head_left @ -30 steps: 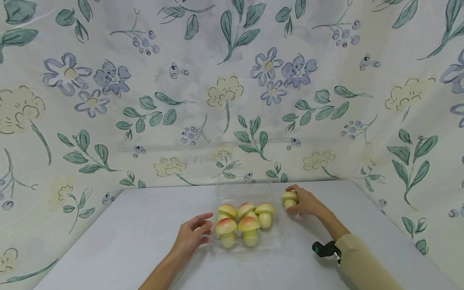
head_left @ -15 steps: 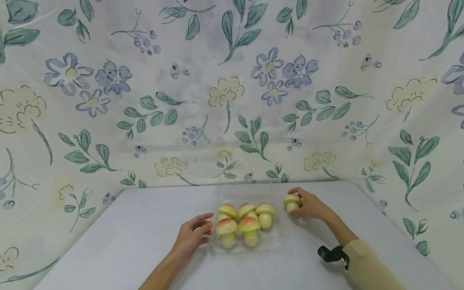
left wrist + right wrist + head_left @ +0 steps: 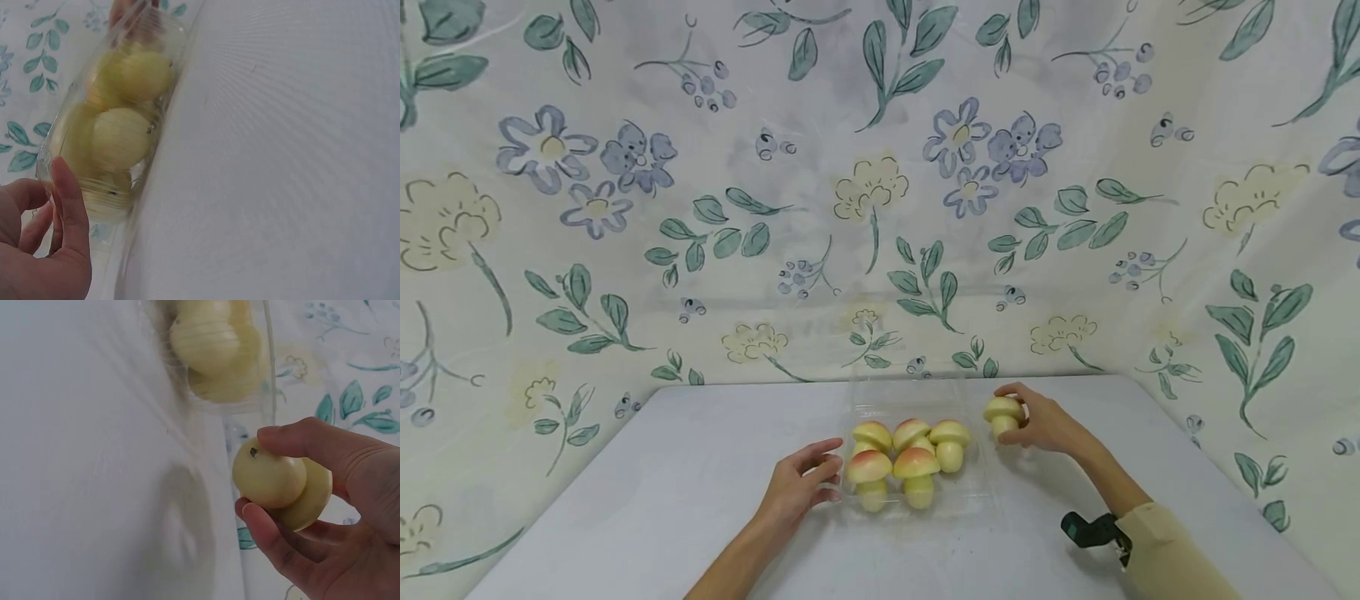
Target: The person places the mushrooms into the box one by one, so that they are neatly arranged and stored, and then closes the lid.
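Several yellow mushrooms (image 3: 917, 492) with reddish-tinged caps sit in a clear plastic clamshell box (image 3: 977, 504), its lid raised at the back. My left hand (image 3: 800, 483) is at the box's left side, fingers loosely bent; in the left wrist view the fingertips (image 3: 65, 172) touch or nearly touch its corner. To the right of the box, my right hand (image 3: 1045, 423) holds another yellow mushroom (image 3: 1002, 410) between thumb and fingers. The right wrist view shows that mushroom (image 3: 265, 475) stem end first, with a small dark mark on it, apart from the box.
A white table (image 3: 662, 467) bears everything. Behind it hangs a floral-patterned cloth (image 3: 880, 250). A black device (image 3: 1090, 529) sticks out at the cuff of the beige right sleeve (image 3: 1172, 550).
My right hand, still gripping the mushroom, shifted slightly right and then a little back left and up. The left hand and the box stay where they were.
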A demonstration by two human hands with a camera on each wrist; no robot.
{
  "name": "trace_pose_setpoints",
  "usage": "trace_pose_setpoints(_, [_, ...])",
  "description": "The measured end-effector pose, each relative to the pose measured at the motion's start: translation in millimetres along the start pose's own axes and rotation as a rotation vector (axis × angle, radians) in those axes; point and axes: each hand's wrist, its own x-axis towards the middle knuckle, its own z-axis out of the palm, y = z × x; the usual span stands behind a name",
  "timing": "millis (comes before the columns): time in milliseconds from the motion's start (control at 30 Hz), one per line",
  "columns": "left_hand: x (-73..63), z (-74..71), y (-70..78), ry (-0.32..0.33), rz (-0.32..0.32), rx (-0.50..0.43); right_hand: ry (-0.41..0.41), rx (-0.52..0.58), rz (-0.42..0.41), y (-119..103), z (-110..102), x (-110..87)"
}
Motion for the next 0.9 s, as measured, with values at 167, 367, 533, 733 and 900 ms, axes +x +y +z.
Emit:
trace_pose_setpoints(167, [-0.5, 0.2, -1.1, 0.004, -0.006, -0.003, 0.009, -0.013, -0.045, -8, -2, -1.5])
trace_pose_setpoints(367, [-1.3, 0.0, -1.8, 0.016, -0.012, 0.011, 0.027, -0.01, -0.058, -19, -3, -3.7])
trace_pose_setpoints(533, [-2.6, 0.4, -0.7, 0.011, -0.002, 0.01, 0.026, 0.01, -0.066, -29, -5, -6.1])
trace_pose_setpoints(733, [0.0, 0.6, 0.0, 0.01, -0.004, 0.01, 0.025, 0.021, -0.065, -33, -6, -7.4])
trace_pose_setpoints(900, [0.8, 0.7, 0.5, 0.007, -0.003, 0.009, 0.027, 0.026, -0.077, -32, -7, -7.9])
